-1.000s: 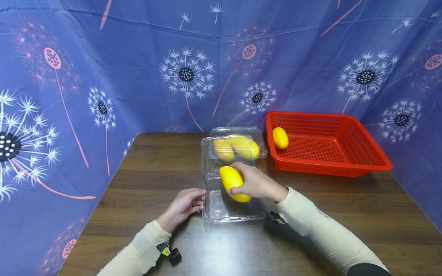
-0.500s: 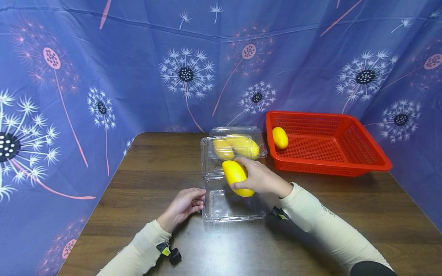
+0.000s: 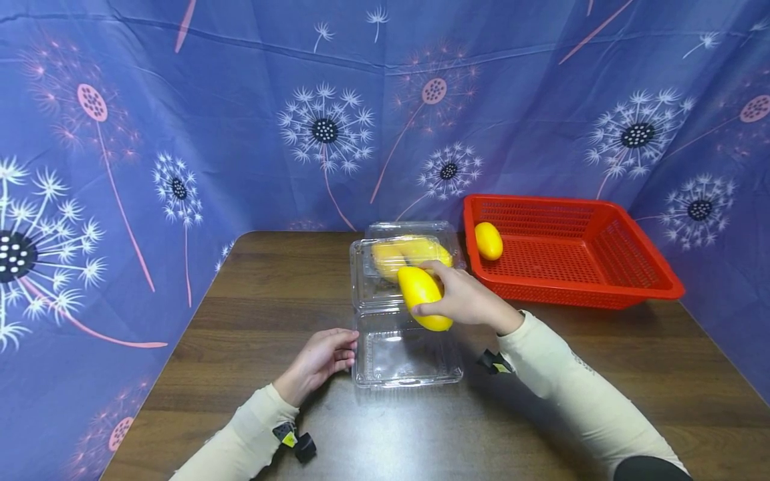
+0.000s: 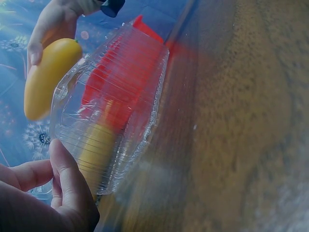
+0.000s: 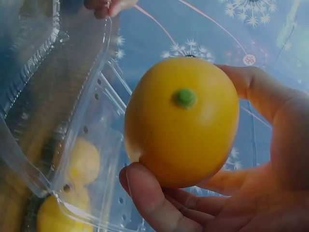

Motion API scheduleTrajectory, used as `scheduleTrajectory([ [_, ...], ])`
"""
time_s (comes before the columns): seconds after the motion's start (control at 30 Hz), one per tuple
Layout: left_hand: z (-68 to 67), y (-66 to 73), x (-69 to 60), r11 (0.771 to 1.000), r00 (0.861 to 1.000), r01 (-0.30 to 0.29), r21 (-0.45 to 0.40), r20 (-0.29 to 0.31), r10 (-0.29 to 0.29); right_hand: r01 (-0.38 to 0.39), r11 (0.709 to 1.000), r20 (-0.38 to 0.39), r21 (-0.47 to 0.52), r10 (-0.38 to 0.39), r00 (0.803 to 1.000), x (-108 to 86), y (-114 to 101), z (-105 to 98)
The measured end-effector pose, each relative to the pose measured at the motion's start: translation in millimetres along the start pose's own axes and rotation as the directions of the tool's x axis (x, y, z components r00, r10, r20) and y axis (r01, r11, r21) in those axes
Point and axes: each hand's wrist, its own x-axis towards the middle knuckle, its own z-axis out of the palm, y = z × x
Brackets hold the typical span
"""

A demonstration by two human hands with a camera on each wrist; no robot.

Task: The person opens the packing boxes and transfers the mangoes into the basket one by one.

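My right hand (image 3: 468, 298) grips a yellow mango (image 3: 421, 294), held tilted above an opened clear plastic clamshell container (image 3: 391, 382). In the right wrist view the mango (image 5: 193, 135) shows its green stem end, with thumb and fingers around it. At the container's left edge, my left hand (image 3: 319, 359) pinches the rim; the left wrist view shows the thumb (image 4: 63, 157) against the plastic. The raised lid (image 3: 367, 294) of the clamshell stands at the back. Behind it are yellow mangoes (image 3: 430, 252), seen partly through the lid.
A second clear container (image 3: 454, 234) stands behind the lid, around those mangoes. To the right, a red plastic basket (image 3: 577, 294) holds one mango (image 3: 488, 241) in its left end. A blue dandelion-print cloth (image 3: 252, 167) hangs behind the wooden table (image 3: 252, 294).
My right hand, with the mango in its grip, has moved up and to the right, away from the container's base. The left hand and the container have stayed in place.
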Motion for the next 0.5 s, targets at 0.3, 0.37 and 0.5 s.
scheduleTrajectory([
  [0.3,0.0,0.0,0.5,1.000,1.000,-0.001,0.004,0.001,0.001,-0.016,1.000,-0.003,-0.011,0.016,1.000,1.1,3,-11],
  [0.37,-0.1,0.0,0.5,1.000,1.000,-0.001,0.005,0.002,0.001,-0.015,1.000,-0.003,-0.005,0.015,1.000,1.0,3,-13],
  [0.5,-0.1,-0.1,-0.1,1.000,1.000,-0.001,0.004,0.004,0.001,-0.015,1.000,-0.015,-0.006,0.015,1.000,1.1,3,-17],
])
